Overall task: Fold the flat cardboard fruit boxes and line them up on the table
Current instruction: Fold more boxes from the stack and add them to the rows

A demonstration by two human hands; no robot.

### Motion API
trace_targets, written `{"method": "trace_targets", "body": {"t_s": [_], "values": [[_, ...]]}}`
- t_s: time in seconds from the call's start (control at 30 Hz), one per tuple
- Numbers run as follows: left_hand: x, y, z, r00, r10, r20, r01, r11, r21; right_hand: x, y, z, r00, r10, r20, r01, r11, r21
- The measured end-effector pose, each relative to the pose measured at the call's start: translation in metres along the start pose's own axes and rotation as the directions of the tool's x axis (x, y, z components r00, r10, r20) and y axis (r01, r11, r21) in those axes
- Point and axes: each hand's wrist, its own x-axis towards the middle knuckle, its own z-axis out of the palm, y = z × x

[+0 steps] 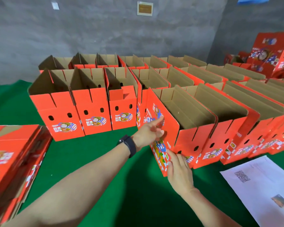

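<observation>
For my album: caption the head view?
The left hand and right hand press a folded fruit box against its row on the green table.

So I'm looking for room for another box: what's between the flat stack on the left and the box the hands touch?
Only bare green cloth, crossed by the left forearm with its black watch, in the head view.

Packing room — bare concrete wall, box rows
</observation>
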Motion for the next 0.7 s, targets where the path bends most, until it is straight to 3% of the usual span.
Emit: {"method": "trace_targets", "body": {"t_s": [0.17, 0.3, 0.4, 0.5, 0.6, 0.7], "values": [[-0.044, -0.041, -0.055, 0.987, -0.138, -0.086, 0.143, 0.989, 0.050, 0.014, -0.045, 0.005, 0.986, 0.143, 0.091, -0.156, 0.976, 0.151], [-0.095, -0.082, -0.124, 0.913, -0.254, -0.320, 0.265, 0.964, -0.009, 0.043, -0.109, 0.025, 0.994, 0.040, 0.101, -0.068, 0.953, 0.294], [-0.140, -0.109, -0.183, 0.797, -0.299, -0.525, 0.314, 0.947, -0.064, 0.064, -0.168, 0.050, 0.961, -0.074, 0.267, -0.029, 0.931, 0.364], [-0.190, -0.135, -0.237, 0.662, -0.238, -0.711, 0.403, 0.913, 0.070, 0.073, -0.230, 0.085, 0.878, -0.239, 0.415, 0.065, 0.918, 0.390], [-0.239, -0.164, -0.280, 0.556, -0.173, -0.813, 0.563, 0.798, 0.216, 0.070, -0.297, 0.123, 0.745, -0.368, 0.556, 0.153, 0.906, 0.395], [-0.270, -0.194, -0.311, 0.576, -0.205, -0.791, 0.705, 0.614, 0.354, 0.059, -0.358, 0.160, 0.612, -0.409, 0.677, 0.172, 0.904, 0.391]]}}
